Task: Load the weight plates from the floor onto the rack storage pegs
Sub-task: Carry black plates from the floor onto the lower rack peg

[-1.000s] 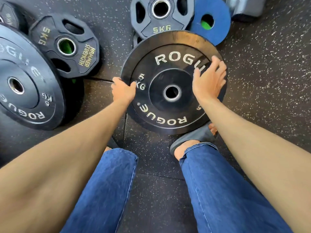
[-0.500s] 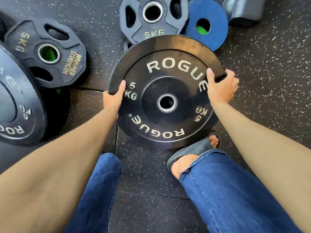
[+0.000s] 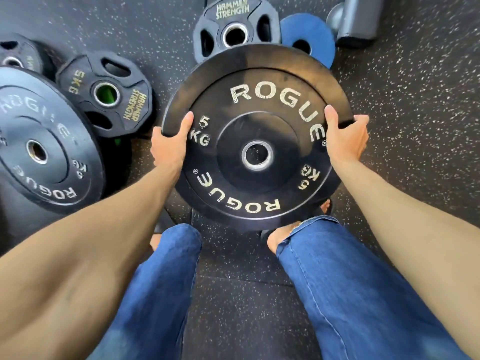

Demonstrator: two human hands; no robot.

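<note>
A black 5 kg Rogue bumper plate [image 3: 259, 100] is lifted off the floor, face up, held flat in front of my knees. My left hand [image 3: 168, 146] grips its left rim, thumb on top. My right hand [image 3: 345, 141] grips the right rim the same way. On the floor lie a second Rogue bumper plate [image 3: 39, 141] at the left, a 5 kg Hammer Strength grip plate [image 3: 109, 94] beside it, another Hammer Strength plate [image 3: 233, 19] at the top, and a blue plate [image 3: 311, 40] partly hidden behind the held one.
A grey metal base [image 3: 358, 19] stands at the top right on the speckled rubber floor [image 3: 415, 126]. My jeans-clad legs and sandalled feet [image 3: 280, 235] are right under the held plate. One more dark plate [image 3: 15, 55] peeks in at the far left.
Both hands went from resting on the plate to clamping its rim, and the plate has risen from the floor toward the camera.
</note>
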